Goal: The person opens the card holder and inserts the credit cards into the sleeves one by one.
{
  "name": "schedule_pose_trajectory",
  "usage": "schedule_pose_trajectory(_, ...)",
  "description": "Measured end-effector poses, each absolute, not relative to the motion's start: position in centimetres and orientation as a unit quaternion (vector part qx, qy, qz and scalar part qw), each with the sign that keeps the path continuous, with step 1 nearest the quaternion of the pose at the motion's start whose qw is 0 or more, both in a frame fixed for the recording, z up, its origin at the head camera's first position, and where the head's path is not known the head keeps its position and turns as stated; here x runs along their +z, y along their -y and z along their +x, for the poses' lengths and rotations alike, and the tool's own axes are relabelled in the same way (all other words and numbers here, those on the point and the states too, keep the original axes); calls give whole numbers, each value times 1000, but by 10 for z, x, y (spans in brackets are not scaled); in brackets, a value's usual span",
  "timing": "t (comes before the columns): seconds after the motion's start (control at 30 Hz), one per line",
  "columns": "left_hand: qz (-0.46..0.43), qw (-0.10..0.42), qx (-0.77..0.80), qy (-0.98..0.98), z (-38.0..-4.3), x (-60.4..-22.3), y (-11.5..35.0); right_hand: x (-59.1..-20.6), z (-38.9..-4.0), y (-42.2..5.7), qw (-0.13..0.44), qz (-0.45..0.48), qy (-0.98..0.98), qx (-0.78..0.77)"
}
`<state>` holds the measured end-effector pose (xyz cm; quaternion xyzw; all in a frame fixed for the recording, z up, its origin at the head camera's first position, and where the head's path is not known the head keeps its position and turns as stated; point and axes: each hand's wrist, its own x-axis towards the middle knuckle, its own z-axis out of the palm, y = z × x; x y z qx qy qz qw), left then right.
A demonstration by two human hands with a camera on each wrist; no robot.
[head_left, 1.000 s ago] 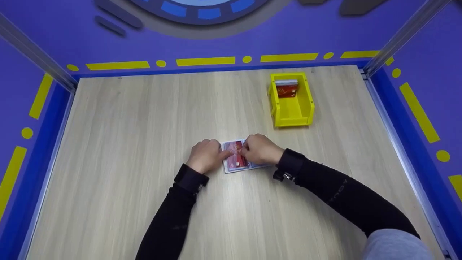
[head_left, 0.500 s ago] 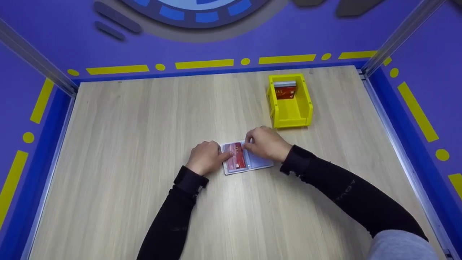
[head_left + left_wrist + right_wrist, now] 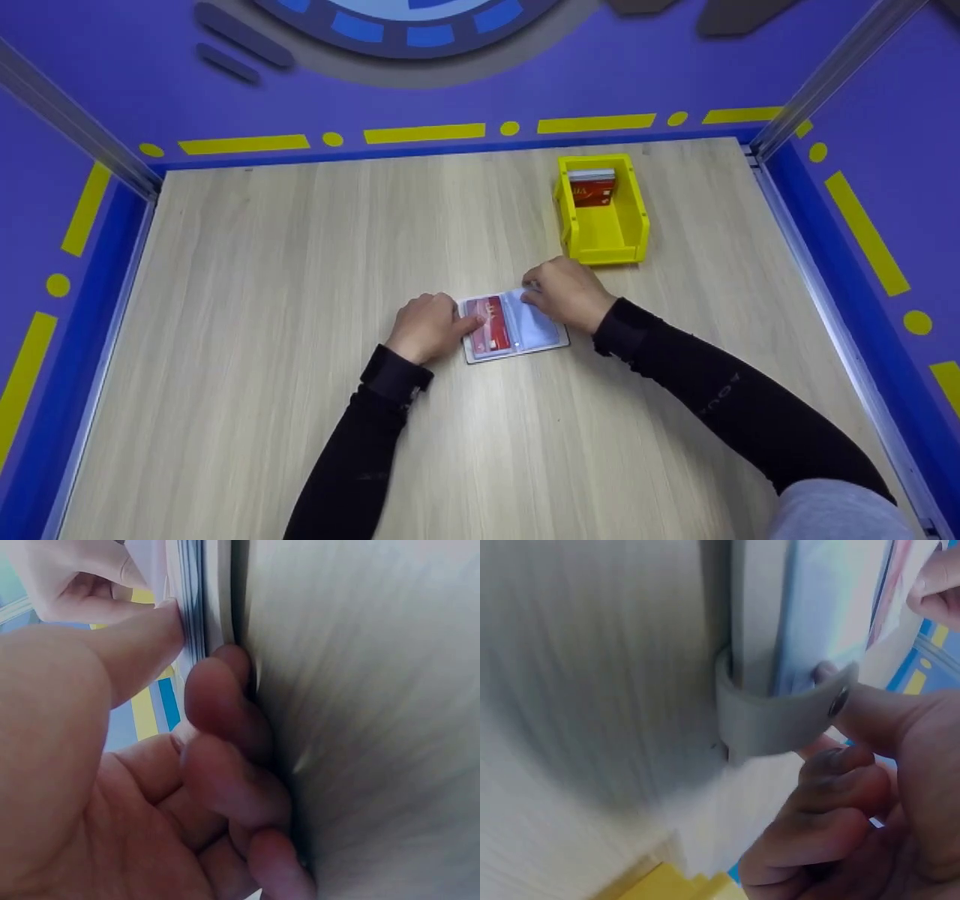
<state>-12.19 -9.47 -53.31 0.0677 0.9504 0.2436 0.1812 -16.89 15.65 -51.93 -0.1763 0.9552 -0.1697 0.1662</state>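
Card holder (image 3: 538,328), clear-paged; left grip (image 3: 426,322) pinches it; right grip (image 3: 568,289) curled, hold unclear.

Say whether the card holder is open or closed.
Open: the card holder lies spread, a red card showing on one side and a pale sleeve on the other.

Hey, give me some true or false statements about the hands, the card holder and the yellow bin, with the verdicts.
1. The card holder is open. True.
2. The red card shows on its right page. False: it shows on the left page.
3. The left hand has its grip on the card holder's left side. True.
4. Cards stand in the yellow bin. True.
5. The right hand is inside the yellow bin. False: it is at the card holder's right page.
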Motion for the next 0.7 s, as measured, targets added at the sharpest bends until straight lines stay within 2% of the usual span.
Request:
schedule_pose_trajectory(0.17,62,184,244,-950,-122,-532,94,-518,-169,-156,146,-194,-956,-163)
schedule_pose_trajectory(0.23,60,183,244,-950,-123,-531,93,-515,-171,-158,164,-189,-954,-168)
schedule_pose_trajectory(0.47,64,184,242,-951,-123,-529,93,-500,-180,-165,289,-174,-910,-241)
schedule_pose_trajectory(0.57,66,183,243,-950,-123,-530,93,-498,-181,-158,298,-168,-891,-300)
schedule_pose_trajectory(0.7,80,173,245,-950,-121,-531,94,-507,-179,-143,282,-181,-880,-336)
